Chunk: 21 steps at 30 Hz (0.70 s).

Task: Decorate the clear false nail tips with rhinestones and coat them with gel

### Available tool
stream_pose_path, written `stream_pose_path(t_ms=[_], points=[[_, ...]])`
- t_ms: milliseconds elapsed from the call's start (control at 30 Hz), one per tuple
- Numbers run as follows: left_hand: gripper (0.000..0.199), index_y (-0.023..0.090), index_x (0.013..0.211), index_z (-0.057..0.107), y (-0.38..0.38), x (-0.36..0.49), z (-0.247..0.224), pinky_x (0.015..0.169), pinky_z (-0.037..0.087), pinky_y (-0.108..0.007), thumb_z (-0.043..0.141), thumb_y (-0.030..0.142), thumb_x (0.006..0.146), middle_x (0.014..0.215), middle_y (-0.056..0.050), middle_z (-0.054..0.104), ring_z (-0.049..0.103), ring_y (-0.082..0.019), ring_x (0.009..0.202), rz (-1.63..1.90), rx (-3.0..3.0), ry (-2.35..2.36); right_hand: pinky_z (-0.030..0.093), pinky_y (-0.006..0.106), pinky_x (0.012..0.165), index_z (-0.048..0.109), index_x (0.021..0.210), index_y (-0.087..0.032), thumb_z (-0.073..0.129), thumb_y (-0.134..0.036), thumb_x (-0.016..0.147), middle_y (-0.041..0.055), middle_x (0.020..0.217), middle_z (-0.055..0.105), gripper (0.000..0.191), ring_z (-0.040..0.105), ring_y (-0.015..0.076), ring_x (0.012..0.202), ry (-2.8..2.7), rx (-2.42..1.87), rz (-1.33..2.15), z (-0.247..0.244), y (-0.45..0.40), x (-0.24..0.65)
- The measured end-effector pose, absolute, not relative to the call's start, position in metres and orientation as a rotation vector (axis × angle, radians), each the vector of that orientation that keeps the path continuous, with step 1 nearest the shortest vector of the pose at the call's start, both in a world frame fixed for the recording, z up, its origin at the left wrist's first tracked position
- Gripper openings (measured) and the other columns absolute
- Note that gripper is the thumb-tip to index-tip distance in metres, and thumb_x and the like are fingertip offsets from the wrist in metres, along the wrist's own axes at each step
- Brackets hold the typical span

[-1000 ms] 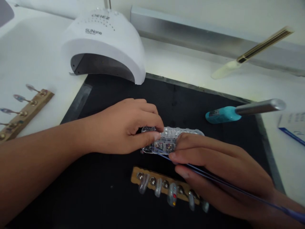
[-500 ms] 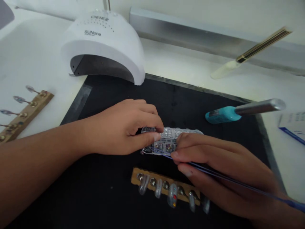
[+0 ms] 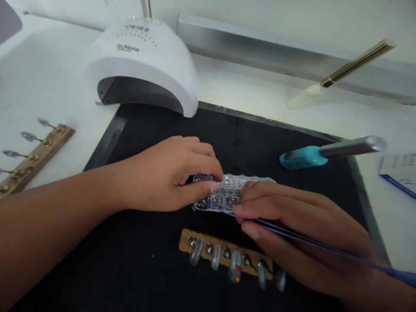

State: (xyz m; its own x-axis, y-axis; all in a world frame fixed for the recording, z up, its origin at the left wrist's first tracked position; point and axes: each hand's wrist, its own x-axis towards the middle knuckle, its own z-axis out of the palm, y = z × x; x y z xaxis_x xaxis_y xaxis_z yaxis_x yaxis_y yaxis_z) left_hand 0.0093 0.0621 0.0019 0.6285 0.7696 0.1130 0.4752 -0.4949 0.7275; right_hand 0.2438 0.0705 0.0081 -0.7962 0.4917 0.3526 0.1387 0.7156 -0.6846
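A clear compartment case [image 3: 230, 182] with small sparkling pieces lies on the black mat. My left hand [image 3: 175, 175] pinches the case's left part between thumb and fingers. Blue tweezers [image 3: 302, 237] are held in my right hand [image 3: 302, 229], their tips over the lower left compartments; whether the tips grip a piece is too small to tell. Nearer to me lies a wooden strip [image 3: 221, 249] with metal knobs and several clear nail tips, one of them [image 3: 235, 266] bearing red and yellow stones.
A white lamp [image 3: 146, 56] stands at the back left. On the left is another wooden strip [image 3: 39, 158] with nail tips. A turquoise bottle [image 3: 303, 157] and a pale bottle with a gold-and-black handle [image 3: 307, 96] are at the right, beside a white box [image 3: 398, 169].
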Motion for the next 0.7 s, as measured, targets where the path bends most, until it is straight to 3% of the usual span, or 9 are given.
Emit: stream_pose_path(t_ms=[267,700], points=[[0.016,0.017,0.100,0.070,0.0626,0.0093,0.0022,0.084,0.040,-0.032,0.056,0.019,0.092,0.099,-0.003,0.068,0.059,-0.016,0.090,0.560,2.187,0.969,0.059,0.022,0.071,0.068,0.095,-0.010,0.063,-0.004,0.085,0.0067,0.084,0.072,0.013,0.068,0.0125,0.078,-2.419,-0.458,0.903,0.0078,0.0711,0.2461],[0.016,0.015,0.100,0.070,0.0648,0.0088,0.0058,0.083,0.043,-0.032,0.057,0.018,0.092,0.098,-0.005,0.070,0.061,-0.018,0.089,0.576,2.222,0.961,0.057,0.020,0.068,0.066,0.098,-0.016,0.063,-0.005,0.084,0.0027,0.079,0.071,0.018,0.068,0.0110,0.074,-2.351,-0.453,0.931,0.0074,0.0749,0.2460]])
